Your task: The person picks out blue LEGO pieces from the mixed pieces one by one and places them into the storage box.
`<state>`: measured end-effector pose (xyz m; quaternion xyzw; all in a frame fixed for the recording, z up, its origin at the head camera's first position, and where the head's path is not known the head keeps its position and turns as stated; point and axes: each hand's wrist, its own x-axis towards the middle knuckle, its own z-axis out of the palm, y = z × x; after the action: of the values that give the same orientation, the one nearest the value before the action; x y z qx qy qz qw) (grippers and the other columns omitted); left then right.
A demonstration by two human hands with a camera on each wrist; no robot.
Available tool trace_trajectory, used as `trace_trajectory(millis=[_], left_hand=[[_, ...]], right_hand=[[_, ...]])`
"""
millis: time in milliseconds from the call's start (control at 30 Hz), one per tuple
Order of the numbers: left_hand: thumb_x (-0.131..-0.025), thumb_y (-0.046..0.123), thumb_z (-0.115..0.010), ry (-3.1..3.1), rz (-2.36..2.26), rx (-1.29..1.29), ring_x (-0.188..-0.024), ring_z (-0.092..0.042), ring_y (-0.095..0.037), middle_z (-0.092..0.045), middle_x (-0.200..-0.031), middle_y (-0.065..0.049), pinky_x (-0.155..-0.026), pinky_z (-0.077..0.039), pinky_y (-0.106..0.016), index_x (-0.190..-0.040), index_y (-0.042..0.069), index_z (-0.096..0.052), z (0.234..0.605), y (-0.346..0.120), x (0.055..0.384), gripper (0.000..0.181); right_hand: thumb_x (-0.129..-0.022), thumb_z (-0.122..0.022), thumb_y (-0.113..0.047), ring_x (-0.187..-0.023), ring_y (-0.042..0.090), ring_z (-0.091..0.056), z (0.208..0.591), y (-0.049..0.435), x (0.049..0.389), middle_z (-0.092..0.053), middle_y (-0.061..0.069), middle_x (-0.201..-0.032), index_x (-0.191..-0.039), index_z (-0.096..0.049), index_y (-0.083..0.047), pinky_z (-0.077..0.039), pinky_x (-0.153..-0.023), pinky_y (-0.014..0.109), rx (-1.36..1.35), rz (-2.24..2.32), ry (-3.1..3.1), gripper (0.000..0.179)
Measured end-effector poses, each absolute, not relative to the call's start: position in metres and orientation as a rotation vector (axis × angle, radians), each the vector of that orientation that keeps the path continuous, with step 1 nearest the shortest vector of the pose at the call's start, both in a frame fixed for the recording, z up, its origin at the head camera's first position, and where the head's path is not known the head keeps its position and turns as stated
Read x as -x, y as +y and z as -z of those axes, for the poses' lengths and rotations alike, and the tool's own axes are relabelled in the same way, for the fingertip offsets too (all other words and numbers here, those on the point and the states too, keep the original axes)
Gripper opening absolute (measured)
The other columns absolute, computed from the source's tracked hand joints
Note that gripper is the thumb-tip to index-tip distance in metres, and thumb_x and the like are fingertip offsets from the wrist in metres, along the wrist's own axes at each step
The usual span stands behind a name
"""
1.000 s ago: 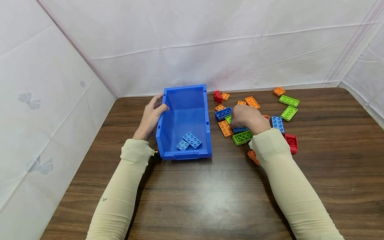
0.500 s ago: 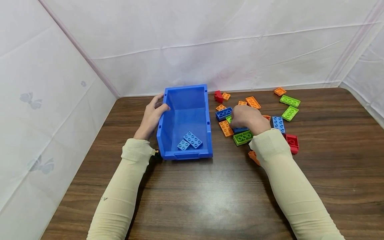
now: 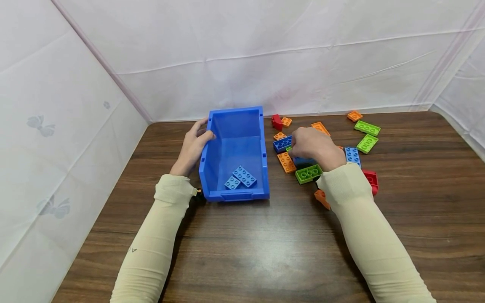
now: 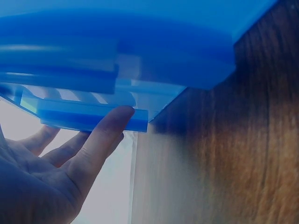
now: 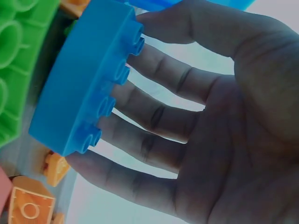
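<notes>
My left hand [image 3: 191, 149] grips the left rim of a blue plastic bin [image 3: 266, 156], its thumb over the edge. In the left wrist view, the fingers reach up around the bin's lip [image 4: 98, 119]. Two light blue toy bricks, one long [image 3: 244, 176] and one short [image 3: 232, 182], lie inside near the front. To the bin's right, my right hand [image 3: 316, 146] pinches a long blue toy brick [image 5: 84, 74] between thumb and fingers. Its studs face the palm. A green brick [image 3: 308, 174] lies just in front of that hand.
Loose bricks lie around my right hand: an orange one [image 3: 286, 162], a dark blue one [image 3: 282, 144], a light blue one [image 3: 353, 156] and a red one [image 3: 371, 182]. Green ones [image 3: 367, 128] lie farther right. A white cloth wall [image 3: 242, 54] borders the wooden table [image 3: 242, 252].
My right hand rises slightly with the blue brick, and an orange brick behind it becomes hidden. My left hand stays on the bin. The head view shifts slightly.
</notes>
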<state>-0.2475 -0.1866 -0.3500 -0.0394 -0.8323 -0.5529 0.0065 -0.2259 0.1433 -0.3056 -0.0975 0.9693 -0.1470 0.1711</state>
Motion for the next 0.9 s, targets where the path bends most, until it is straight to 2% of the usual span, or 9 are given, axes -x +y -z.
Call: trace_trajectory(millis=[100,167,367,900], left_hand=[[-0.095,0.024,-0.061,-2.598,1.737,0.123,-0.14,-0.05,-0.046,-0.049,-0.158,-0.021,-0.107,-0.045,-0.067,-0.165,0.016,-0.04,0.35,-0.186,0.248,0.073],[-0.095,0.024,-0.06,-2.598,1.737,0.126,-0.14,-0.051,-0.046,-0.049,-0.158,-0.021,-0.107,-0.045,-0.067,-0.165,0.016,-0.04,0.35,-0.186,0.248,0.073],[-0.095,0.025,-0.06,-2.6,1.732,0.128,-0.14,-0.05,-0.047,-0.048,-0.159,-0.021,-0.107,-0.044,-0.068,-0.165,0.016,-0.039,0.35,-0.186,0.248,0.073],[-0.096,0.025,-0.061,-2.603,1.733,0.114,-0.14,-0.05,-0.047,-0.048,-0.158,-0.021,-0.107,-0.044,-0.068,-0.164,0.018,-0.041,0.351,-0.186,0.248,0.072]], right_hand=[[-0.099,-0.067,-0.02,-0.084,0.028,-0.06,0.301,0.141,0.223,-0.068,0.011,-0.097,-0.105,-0.072,-0.005,-0.051,-0.072,0.041,0.288,0.433,2.795,0.018],[-0.099,-0.066,-0.02,-0.085,0.029,-0.061,0.298,0.139,0.22,-0.068,0.012,-0.1,-0.109,-0.072,-0.005,-0.051,-0.073,0.042,0.299,0.442,2.824,0.02],[-0.099,-0.066,-0.021,-0.079,0.026,-0.059,0.289,0.134,0.213,-0.066,0.008,-0.09,-0.1,-0.07,-0.007,-0.047,-0.067,0.04,0.352,0.514,2.91,0.015],[-0.099,-0.065,-0.021,-0.082,0.027,-0.063,0.271,0.123,0.198,-0.07,0.009,-0.099,-0.108,-0.069,-0.007,-0.053,-0.071,0.046,0.417,0.661,2.994,0.017]])
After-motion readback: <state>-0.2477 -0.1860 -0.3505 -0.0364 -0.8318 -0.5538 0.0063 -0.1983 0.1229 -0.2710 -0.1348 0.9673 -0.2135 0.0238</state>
